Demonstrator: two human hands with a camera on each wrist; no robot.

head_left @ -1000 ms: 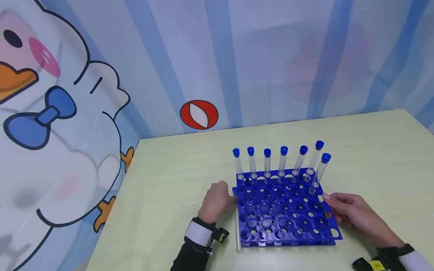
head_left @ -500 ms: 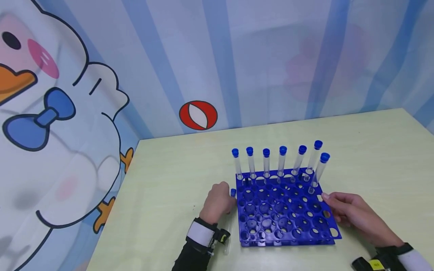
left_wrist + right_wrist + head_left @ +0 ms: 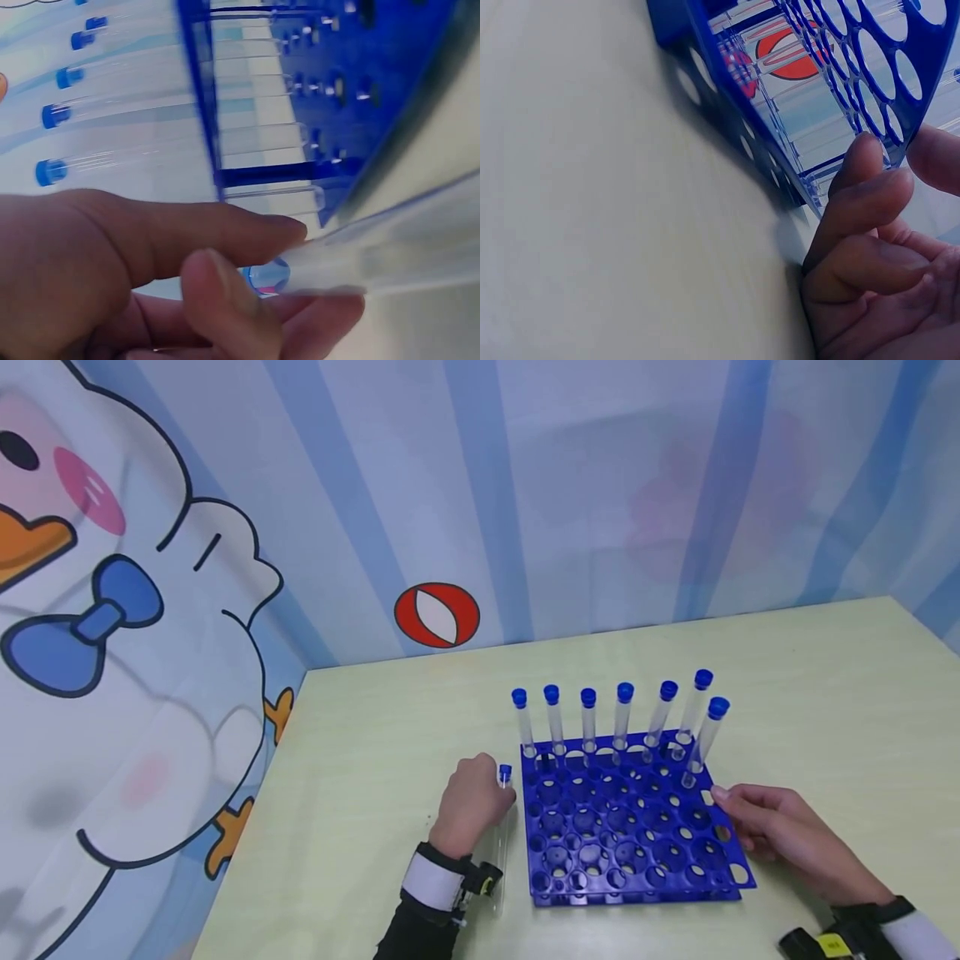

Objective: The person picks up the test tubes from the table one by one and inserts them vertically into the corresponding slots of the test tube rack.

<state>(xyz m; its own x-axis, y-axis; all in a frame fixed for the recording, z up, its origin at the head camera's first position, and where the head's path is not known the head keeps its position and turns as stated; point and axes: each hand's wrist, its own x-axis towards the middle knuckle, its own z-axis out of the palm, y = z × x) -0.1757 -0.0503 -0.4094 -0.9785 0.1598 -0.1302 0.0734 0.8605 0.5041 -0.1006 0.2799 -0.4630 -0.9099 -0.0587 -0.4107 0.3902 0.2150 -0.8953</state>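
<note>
My left hand (image 3: pixel 474 802) is at the left side of a blue test tube rack (image 3: pixel 622 852). Its thumb and fingers pinch a clear test tube (image 3: pixel 501 860) just below the blue cap; the left wrist view shows the tube (image 3: pixel 405 240) running off to the right from the fingers. A narrow gap separates this tube from the rack. On the opposite side, my right hand (image 3: pixel 795 835) pinches the rack's edge, with thumb and fingertips at the corner of the holed top plate (image 3: pixel 877 71) in the right wrist view.
Several blue-capped test tubes (image 3: pixel 622 718) stand in the rack's back row, and one more (image 3: pixel 705 743) leans at the right, just in front. The pale table (image 3: pixel 390 718) meets a patterned curtain (image 3: pixel 585 502) behind.
The pinched test tube has moved left, from against the rack's side to slightly apart from it, its cap now a little higher in view. My right hand and the rack have stayed put.
</note>
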